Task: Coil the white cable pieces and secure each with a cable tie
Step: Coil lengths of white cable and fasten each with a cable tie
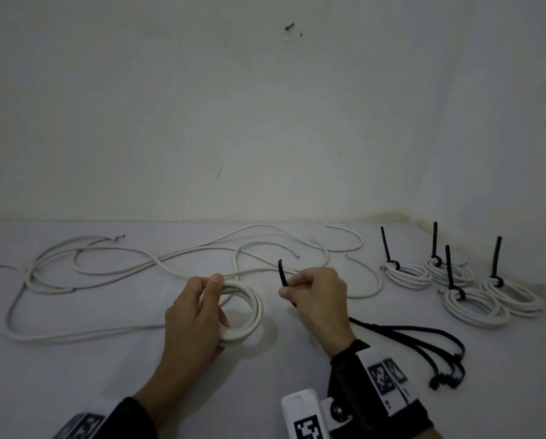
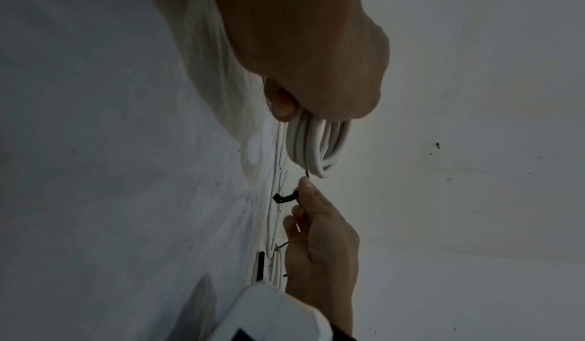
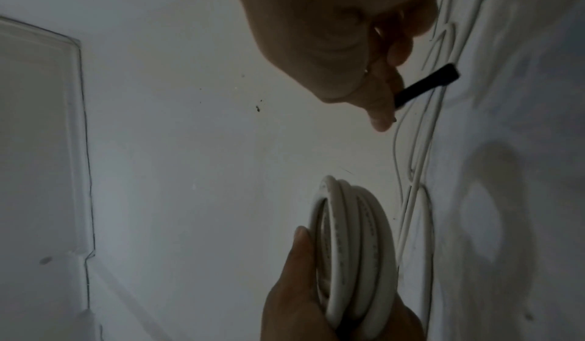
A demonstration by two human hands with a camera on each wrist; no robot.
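Observation:
My left hand [image 1: 198,315] grips a small coil of white cable [image 1: 249,308], thumb and fingers curled round its left side; the coil [image 2: 319,146] hangs above the table. The same coil [image 3: 351,259] shows in the right wrist view. Just right of it, my right hand [image 1: 316,296] pinches a black cable tie [image 1: 282,275] whose free end sticks up. The tie [image 3: 424,84] pokes out past my fingertips. Tie and coil are apart.
Loose white cables [image 1: 138,264] sprawl over the white table [image 1: 75,375] at the left and back. Several tied coils [image 1: 474,305] with upright black tails lie at the right. A bundle of spare black ties [image 1: 430,350] lies by my right wrist. Walls close off back and right.

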